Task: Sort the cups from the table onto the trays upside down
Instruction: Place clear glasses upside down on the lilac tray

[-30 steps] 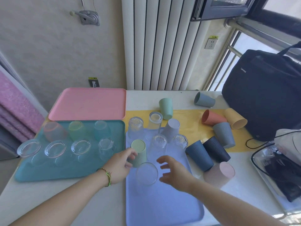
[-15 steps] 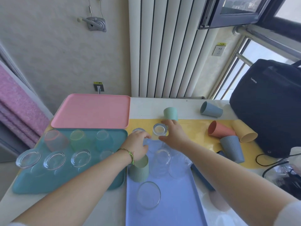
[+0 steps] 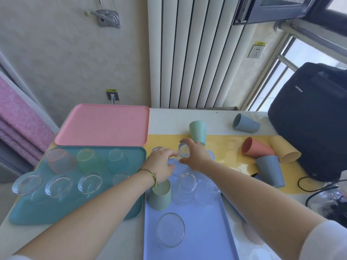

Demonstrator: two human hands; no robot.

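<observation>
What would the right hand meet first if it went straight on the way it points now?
The small clear glass, which the right hand seems to clasp; just behind it stands the mint-green plastic cup, though depth is unclear.

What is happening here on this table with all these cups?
A person is sorting cups onto trays. The right hand grips a clear glass near the far end of the lavender tray; the left hand reaches beside it, its grip unclear. Upside-down glasses stand on the teal tray, and plastic cups lie on the yellow mat.
</observation>
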